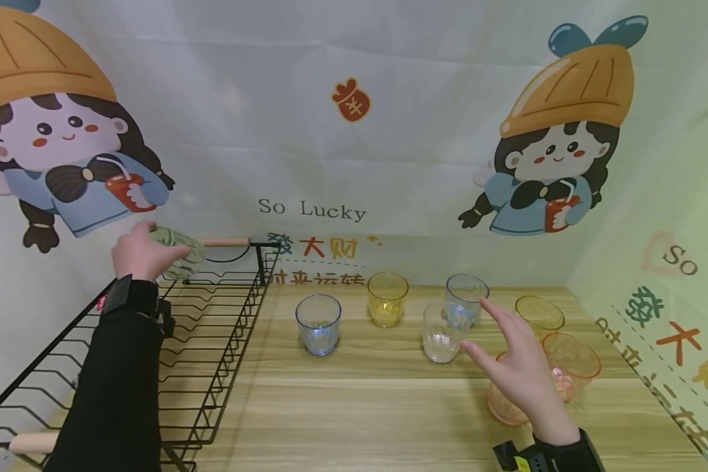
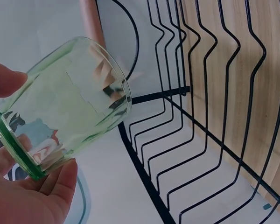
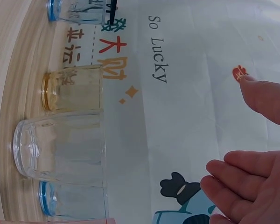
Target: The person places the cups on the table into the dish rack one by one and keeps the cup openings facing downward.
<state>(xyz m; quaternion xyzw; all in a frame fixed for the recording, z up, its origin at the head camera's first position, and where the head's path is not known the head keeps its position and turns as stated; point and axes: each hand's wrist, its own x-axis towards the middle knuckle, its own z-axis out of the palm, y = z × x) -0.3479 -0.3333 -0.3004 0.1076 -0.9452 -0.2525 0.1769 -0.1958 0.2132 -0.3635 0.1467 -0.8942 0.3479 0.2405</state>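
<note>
My left hand (image 1: 141,252) holds a green glass (image 1: 183,252) over the far end of the black wire dish rack (image 1: 261,265). In the left wrist view the glass (image 2: 74,98) is tilted, its rim toward the rack and its base between thumb and fingers. My right hand (image 1: 519,367) is raised, thumb and fingers spread, with nothing held. Nearest its fingertips in the head view is a clear glass (image 1: 441,344), upright on the table. The right wrist view shows the palm and extended fingers of this hand (image 3: 256,172) apart from the glasses.
Upright on the wooden table (image 1: 354,426) stand a blue glass (image 1: 319,328), a yellow glass (image 1: 387,301) and another blue glass (image 1: 467,292). Toward the right are an amber glass (image 1: 539,314) and two pink glasses, one (image 1: 572,360) partly behind my hand. A printed cloth (image 1: 413,118) hangs behind.
</note>
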